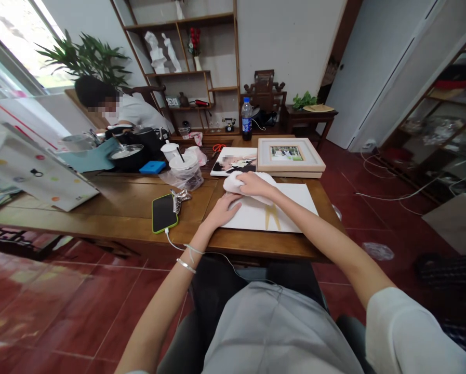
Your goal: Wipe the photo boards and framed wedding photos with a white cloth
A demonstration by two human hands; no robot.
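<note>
A flat white board with a tan mark on its near part lies on the wooden table in front of me. My right hand grips a bunched white cloth over the board's far left part. Fingers stretched out, my left hand rests on the board's left edge, close below the cloth. Just behind the board are a photo print and a pale picture frame with a small photo in it. My right forearm covers some of the board.
Left of the board lie a green-edged phone on a cable and crumpled foil. Further back stand a bagged cup, a blue box and a bottle. Another person sits at the far left, behind pots.
</note>
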